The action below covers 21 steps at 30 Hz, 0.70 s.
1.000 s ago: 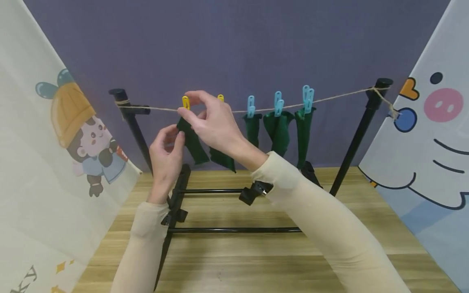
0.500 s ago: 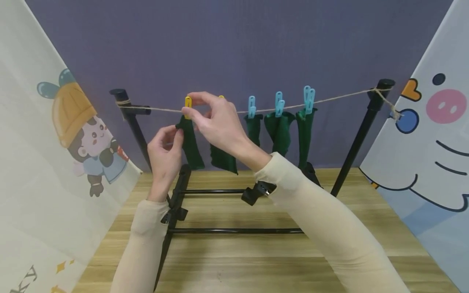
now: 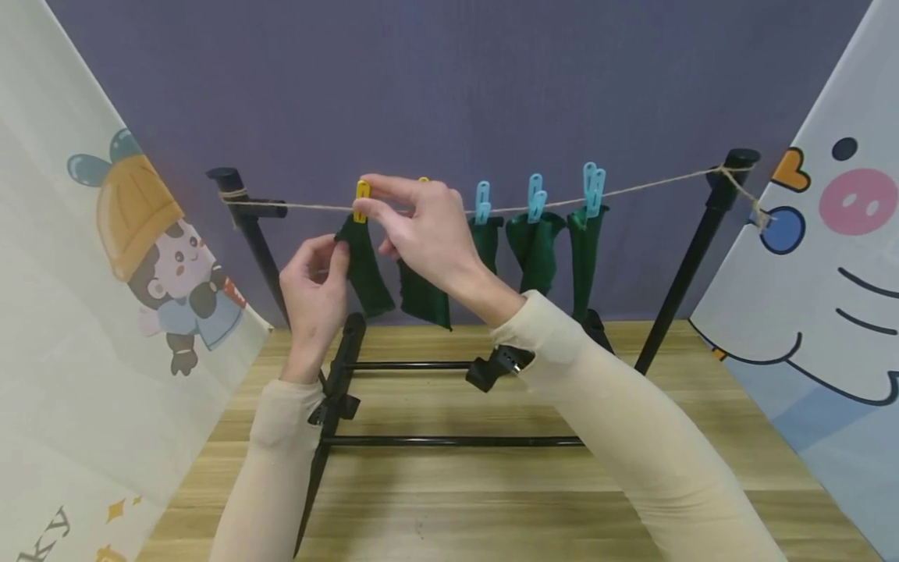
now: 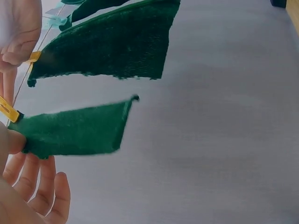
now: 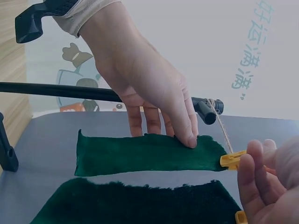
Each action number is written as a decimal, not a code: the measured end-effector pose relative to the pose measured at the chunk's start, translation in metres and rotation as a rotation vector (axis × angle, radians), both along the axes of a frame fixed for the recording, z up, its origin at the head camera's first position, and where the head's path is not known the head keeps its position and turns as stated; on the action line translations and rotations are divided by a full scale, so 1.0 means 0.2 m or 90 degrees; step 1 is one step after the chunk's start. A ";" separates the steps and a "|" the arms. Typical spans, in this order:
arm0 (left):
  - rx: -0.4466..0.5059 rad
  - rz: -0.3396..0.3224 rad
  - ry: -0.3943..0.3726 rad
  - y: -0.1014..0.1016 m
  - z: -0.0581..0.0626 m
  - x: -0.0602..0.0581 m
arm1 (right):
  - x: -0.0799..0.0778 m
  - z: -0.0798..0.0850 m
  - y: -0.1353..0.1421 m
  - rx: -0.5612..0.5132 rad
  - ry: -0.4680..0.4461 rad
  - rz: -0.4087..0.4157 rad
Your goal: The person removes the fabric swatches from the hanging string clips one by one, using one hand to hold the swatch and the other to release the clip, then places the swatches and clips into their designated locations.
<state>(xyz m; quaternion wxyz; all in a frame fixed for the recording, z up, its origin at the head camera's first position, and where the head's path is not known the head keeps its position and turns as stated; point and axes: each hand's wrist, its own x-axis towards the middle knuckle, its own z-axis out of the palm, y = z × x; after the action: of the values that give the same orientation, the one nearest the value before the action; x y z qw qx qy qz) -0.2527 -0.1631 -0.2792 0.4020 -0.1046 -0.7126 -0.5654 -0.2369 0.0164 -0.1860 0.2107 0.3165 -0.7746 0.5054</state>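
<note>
A dark green cloth piece (image 3: 367, 273) hangs at the left of the twine line (image 3: 309, 206) under a yellow clothespin (image 3: 361, 201). My right hand (image 3: 435, 234) pinches that clothespin between thumb and forefinger. At the cloth's upper left edge, my left hand (image 3: 314, 293) pinches the fabric; the thumb (image 5: 189, 140) lies on its face in the right wrist view. Just right hangs a second green cloth (image 3: 424, 297). Its yellow clothespin (image 5: 240, 217) is mostly hidden behind my right hand in the head view.
Three more green cloths, one of them this middle piece (image 3: 535, 254), hang farther right from light blue clothespins (image 3: 537, 199). A black pipe frame with a left post (image 3: 260, 242) and right post (image 3: 677, 273) stands on the wooden table (image 3: 449, 499). Printed curtains flank it.
The clothespin and both hands have shifted only slightly. The left cloth has swung a little and more of it shows, as my right hand has drawn slightly to the right.
</note>
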 end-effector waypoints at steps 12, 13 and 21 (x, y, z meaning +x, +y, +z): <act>0.006 0.000 -0.001 -0.01 0.00 0.00 | 0.00 0.00 0.01 -0.056 0.045 0.002; 0.007 -0.002 0.000 -0.01 0.00 0.01 | 0.00 0.00 0.01 -0.062 0.049 -0.003; 0.008 -0.006 0.007 -0.02 -0.02 0.01 | 0.02 0.01 0.02 -0.098 0.048 -0.023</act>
<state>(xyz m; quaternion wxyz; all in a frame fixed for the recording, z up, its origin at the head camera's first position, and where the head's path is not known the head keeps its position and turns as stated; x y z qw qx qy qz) -0.2507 -0.1672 -0.2828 0.4041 -0.1087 -0.7063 -0.5710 -0.2332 0.0202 -0.1842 0.2722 0.3040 -0.7306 0.5474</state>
